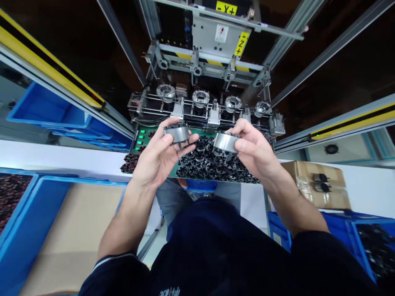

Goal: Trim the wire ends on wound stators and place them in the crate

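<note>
My left hand (pixel 163 150) grips a motor stator core (pixel 177 135), a silvery metal ring with black plastic prongs pointing down, between thumb and fingers. In my right hand (pixel 251 144) is a second, similar stator core (pixel 226 142), pinched at its right side. Both rings are held in the air, apart from each other, above a heap of black plastic ring parts (pixel 212 162) on the green work surface. Beyond my hands stands a row of several round metal fixtures (pixel 200 98) on the machine.
Yellow-edged frame posts (pixel 52 57) flank the machine on both sides. Blue bins (pixel 40 230) stand at left, one lined with cardboard. A cardboard box (pixel 321 185) at right carries two dark pronged parts (pixel 321 182). Another blue bin (pixel 373 230) holds black parts.
</note>
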Tool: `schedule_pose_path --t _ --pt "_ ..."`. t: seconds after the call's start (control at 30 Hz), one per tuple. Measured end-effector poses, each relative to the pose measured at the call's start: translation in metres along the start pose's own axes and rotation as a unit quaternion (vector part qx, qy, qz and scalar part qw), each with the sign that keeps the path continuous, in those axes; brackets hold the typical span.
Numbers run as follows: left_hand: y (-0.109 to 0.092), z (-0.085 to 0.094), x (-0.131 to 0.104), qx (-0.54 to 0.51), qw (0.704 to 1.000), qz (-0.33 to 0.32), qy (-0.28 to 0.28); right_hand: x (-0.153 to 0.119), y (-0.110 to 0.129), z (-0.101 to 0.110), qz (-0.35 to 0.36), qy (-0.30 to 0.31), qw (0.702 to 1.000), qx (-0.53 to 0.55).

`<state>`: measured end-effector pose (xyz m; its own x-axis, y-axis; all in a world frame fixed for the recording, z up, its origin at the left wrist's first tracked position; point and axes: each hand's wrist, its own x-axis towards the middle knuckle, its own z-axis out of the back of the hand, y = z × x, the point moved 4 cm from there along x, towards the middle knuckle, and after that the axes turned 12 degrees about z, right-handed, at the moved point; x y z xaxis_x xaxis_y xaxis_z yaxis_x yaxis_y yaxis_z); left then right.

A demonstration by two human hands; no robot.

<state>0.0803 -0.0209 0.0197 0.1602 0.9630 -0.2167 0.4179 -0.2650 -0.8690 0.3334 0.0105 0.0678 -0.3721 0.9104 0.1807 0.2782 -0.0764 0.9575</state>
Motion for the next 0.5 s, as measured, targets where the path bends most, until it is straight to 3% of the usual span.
schedule_pose_path --t 0.3,0.5 --pt "0.003 -0.027 -0.029 0.046 0.999 0.005 0.027 -0.036 0.017 -0.015 -0.056 0.042 0.993 0.092" --pt "0.003 -0.046 -0.029 0.051 0.994 0.043 0.087 -0.048 0.014 -0.010 -0.026 0.023 0.996 0.088"
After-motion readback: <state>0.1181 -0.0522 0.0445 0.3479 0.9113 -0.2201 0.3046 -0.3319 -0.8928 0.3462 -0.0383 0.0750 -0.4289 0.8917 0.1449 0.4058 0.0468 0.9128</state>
